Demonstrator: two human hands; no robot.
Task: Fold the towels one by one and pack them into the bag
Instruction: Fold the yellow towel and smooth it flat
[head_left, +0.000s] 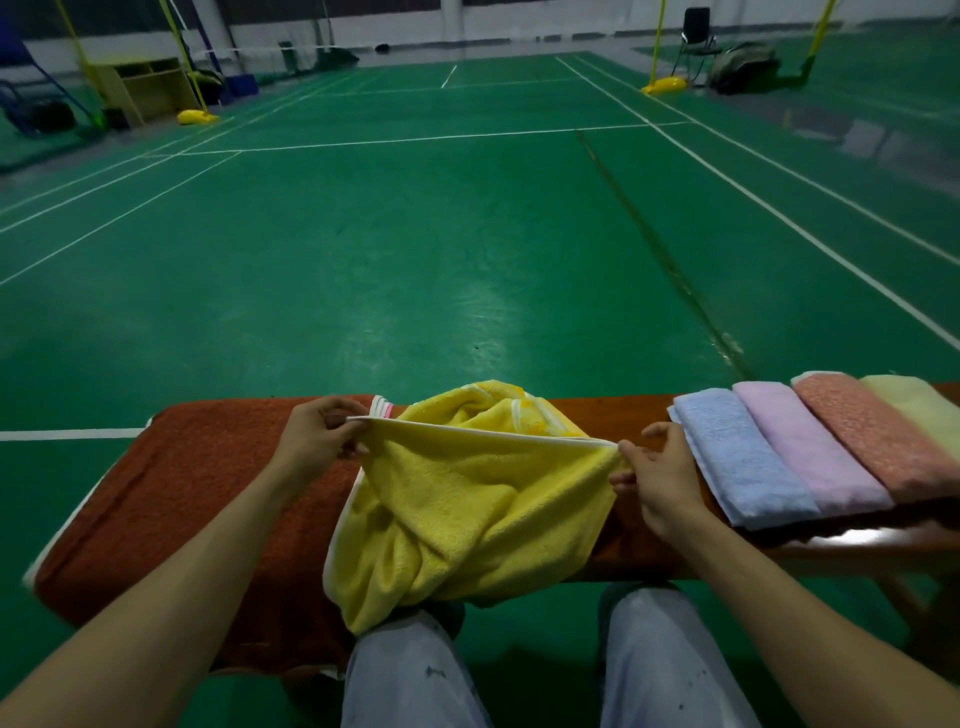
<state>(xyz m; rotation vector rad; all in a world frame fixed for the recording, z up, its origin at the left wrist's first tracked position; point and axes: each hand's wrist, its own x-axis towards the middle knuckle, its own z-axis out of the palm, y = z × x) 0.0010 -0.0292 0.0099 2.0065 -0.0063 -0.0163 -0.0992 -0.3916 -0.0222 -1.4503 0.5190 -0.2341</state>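
The left hand (311, 436) and right hand (660, 478) each pinch the white-trimmed edge of the yellow towel (467, 509), pulling it taut between them. The towel lies bunched on the desk (618, 415) and drapes over its near edge. A row of folded towels (810, 452) lies just to the right.

At the table (613, 408), a spread towel (197, 493) covers the left end. At the centre a loose towel (467, 493) lies heaped on the table and spills over the near edge onto your left knee (405, 670). Your left hand (311, 439) pinches its upper hem on the left, and your right hand (660, 478) pinches the same hem on the right. Just right of that hand, a row of four folded towels (810, 447) lies side by side on the table's right end. Behind the table stretches the court floor (415, 234); a cabinet (140, 85) stands far back left, a chair (696, 31) far back right.
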